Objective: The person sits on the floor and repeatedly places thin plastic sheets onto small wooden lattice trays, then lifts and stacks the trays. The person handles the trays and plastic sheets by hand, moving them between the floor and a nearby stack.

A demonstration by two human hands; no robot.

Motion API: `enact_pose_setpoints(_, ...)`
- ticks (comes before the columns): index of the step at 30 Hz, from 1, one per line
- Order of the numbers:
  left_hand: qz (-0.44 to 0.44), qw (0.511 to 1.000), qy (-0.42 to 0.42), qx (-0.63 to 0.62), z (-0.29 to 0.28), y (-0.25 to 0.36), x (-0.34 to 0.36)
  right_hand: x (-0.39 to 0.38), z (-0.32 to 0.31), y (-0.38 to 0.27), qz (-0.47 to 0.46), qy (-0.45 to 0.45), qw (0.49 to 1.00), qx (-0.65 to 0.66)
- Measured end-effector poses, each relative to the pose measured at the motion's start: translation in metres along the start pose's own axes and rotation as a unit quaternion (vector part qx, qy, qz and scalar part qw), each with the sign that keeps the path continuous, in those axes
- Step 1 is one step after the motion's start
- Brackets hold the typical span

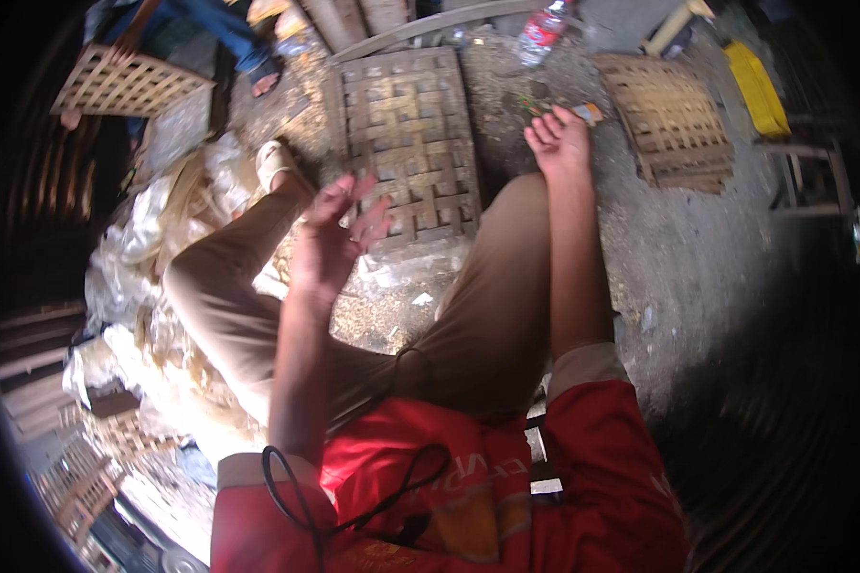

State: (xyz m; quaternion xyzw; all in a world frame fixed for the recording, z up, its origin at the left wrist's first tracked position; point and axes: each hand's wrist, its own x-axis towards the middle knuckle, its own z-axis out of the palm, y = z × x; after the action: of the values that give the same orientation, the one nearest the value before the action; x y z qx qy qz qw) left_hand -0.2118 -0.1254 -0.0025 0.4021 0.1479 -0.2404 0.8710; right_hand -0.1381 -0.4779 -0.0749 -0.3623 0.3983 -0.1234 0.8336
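Note:
A woven slatted panel (409, 134) lies in front of me between my legs. My left hand (337, 224) hangs in the air at its near left, slightly blurred, fingers spread and holding nothing visible. My right hand (560, 143) is raised just above my right knee, palm up, with loosely curled fingers apart and nothing visible in them. Just past its fingertips is a small orange-and-white item (587, 116), too small to make out, near a bit of green (526, 102).
Stacked woven panels (664, 115), a yellow object (755, 88), a wooden frame (812, 177) and a plastic bottle (543, 33) are right and ahead. Crumpled plastic sheets (139, 229) fill the left. Another person's bare foot (263, 81) and hand (124, 43) on a woven panel (124, 81) show upper left.

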Motion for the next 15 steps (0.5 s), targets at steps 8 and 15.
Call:
enact_pose_setpoints(8,0.365,0.823,0.375,0.220,-0.233,0.212,-0.109,0.017,-0.014,-0.013,0.022,-0.016,1.000,0.000)
enact_pose_setpoints(15,-0.026,0.622,0.631,0.462,-0.496,0.077,-0.194,0.011,-0.002,-0.003,-0.025,-0.007,0.993,-0.114)
